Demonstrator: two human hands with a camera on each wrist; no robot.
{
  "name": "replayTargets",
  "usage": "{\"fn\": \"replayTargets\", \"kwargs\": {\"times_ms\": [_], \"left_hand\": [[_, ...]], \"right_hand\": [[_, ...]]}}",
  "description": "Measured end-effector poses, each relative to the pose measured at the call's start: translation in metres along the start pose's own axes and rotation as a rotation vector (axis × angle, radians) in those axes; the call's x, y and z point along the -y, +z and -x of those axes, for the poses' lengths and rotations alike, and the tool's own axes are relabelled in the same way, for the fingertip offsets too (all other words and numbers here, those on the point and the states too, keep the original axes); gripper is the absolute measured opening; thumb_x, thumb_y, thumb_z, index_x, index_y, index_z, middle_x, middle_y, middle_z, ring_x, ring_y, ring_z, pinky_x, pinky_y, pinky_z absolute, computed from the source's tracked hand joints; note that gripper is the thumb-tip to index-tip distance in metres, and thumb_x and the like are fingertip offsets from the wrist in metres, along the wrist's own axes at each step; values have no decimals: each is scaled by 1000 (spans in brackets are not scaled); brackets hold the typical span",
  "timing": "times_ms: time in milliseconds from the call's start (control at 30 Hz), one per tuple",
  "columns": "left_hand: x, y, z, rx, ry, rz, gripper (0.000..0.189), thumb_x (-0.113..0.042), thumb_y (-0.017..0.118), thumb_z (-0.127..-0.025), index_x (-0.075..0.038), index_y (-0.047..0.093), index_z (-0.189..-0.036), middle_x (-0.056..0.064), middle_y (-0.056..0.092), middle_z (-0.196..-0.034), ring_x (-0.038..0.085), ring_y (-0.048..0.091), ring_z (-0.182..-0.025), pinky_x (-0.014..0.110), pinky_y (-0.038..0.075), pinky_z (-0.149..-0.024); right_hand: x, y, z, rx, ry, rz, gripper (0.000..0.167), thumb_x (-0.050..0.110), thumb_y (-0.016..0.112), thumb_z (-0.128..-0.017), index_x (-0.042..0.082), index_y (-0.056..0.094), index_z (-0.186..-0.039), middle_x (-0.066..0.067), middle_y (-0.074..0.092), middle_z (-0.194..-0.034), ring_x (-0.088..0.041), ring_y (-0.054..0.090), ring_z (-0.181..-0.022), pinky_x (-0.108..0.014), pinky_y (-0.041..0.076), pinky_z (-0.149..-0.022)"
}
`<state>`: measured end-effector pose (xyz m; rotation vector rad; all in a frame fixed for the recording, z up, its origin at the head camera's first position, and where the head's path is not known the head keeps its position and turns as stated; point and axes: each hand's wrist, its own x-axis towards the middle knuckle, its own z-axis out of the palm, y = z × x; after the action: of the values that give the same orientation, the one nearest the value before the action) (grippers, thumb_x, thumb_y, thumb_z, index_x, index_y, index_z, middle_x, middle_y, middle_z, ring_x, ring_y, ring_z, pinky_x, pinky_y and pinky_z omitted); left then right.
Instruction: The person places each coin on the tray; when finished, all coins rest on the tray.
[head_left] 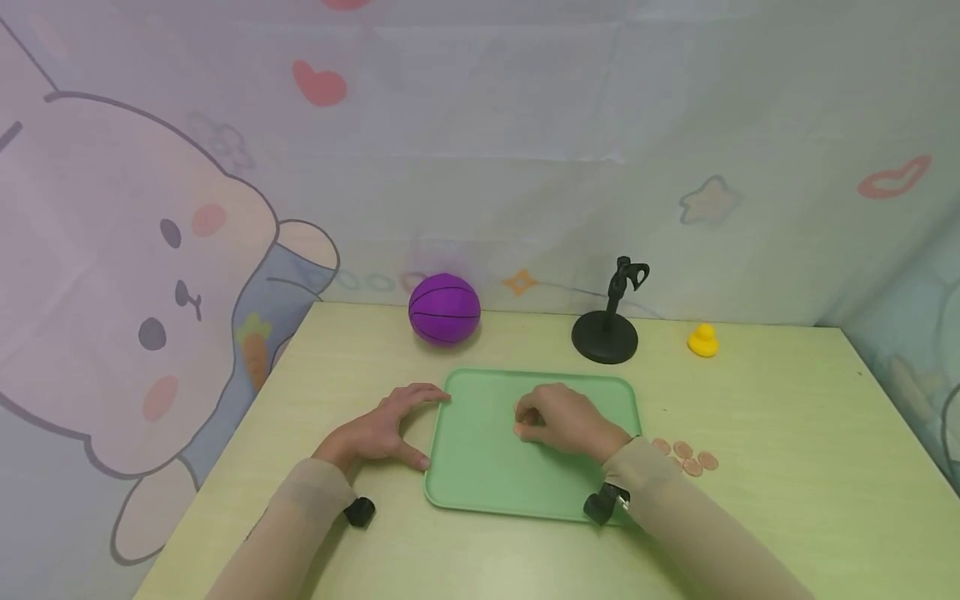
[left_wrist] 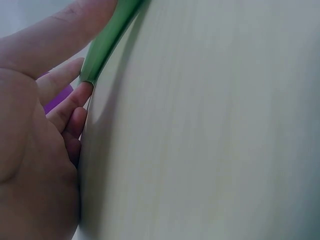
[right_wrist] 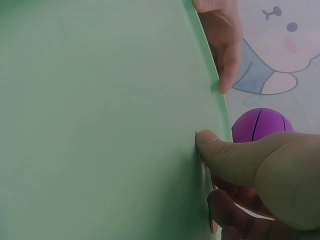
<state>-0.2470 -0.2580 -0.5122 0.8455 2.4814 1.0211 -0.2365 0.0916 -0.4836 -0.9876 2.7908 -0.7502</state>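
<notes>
A light green tray [head_left: 480,483] lies on the table. My left hand [head_left: 382,429] is at its left edge, thumb and fingers spread apart. In the left wrist view, fingertips touch the tray's green rim [left_wrist: 107,47]. Over the middle of the tray, my right hand [head_left: 566,419] has its thumb and fingers curled together close to the surface. The right wrist view shows copper-coloured coins [right_wrist: 213,222] edge-on at those fingertips, partly hidden by them. Several more copper coins [head_left: 692,467] lie on the table just right of the tray, beside the right forearm.
Behind the tray stand a purple ball [head_left: 444,310] with black lines and a small black stand [head_left: 606,337] with a clip on top. A yellow rubber duck [head_left: 703,340] sits at the back right. A printed cloth [head_left: 480,167] hangs behind the table.
</notes>
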Motion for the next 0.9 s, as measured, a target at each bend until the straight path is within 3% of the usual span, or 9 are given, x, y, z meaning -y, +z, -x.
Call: {"fn": "replayTargets", "kwargs": {"times_ms": [200,400,600,900], "left_hand": [[-2,0,-1,-5,8,11,101,-36,99,-68,-26,49,-156,7,33,-166,37,25,-152,67,19,-121],[-1,0,-1,-1,1,23,101,-35,99,-68,-26,49,-156,6,33,-167,37,25,-152,68,20,-121],[1,0,-1,1,10,14,101,-36,99,-69,-26,49,-156,8,33,-167,38,25,-152,68,20,-121],[3,-1,0,8,4,4,102,-36,99,-69,-26,48,-156,8,32,-167,37,25,-153,67,20,-122]], "right_hand": [[-1,-1,1,-17,3,4,4,23,79,-94,19,78,-96,12,70,-85,-6,63,-81,-31,54,-74],[-8,-13,11,-51,34,-40,25,31,79,-95,15,79,-113,9,69,-88,-6,61,-76,-31,53,-72],[-32,-32,30,-108,50,-114,22,22,77,-97,8,76,-114,6,65,-87,-7,59,-68,-29,52,-66],[-73,-56,72,-141,92,-144,21,18,77,-97,8,75,-115,6,66,-89,-11,62,-80,-27,54,-70]]}}
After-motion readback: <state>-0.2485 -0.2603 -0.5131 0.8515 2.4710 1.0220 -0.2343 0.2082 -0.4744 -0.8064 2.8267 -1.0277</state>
